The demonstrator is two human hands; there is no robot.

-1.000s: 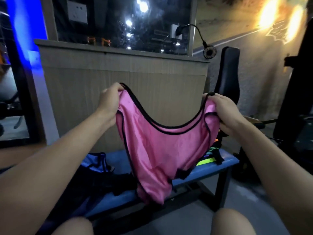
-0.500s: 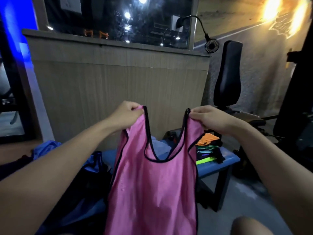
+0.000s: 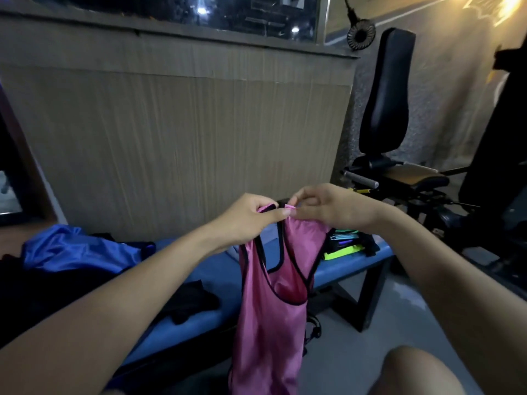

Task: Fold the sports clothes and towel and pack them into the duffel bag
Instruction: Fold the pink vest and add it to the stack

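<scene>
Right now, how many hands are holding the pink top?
2: the left hand and right hand each pinch a strap of the pink top, meeting above the bench.

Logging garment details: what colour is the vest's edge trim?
Black trim on the pink vest, clearest in the head view.

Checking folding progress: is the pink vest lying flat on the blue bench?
No, the pink vest hangs in the air, its straps pinched by the left hand and right hand.
</scene>
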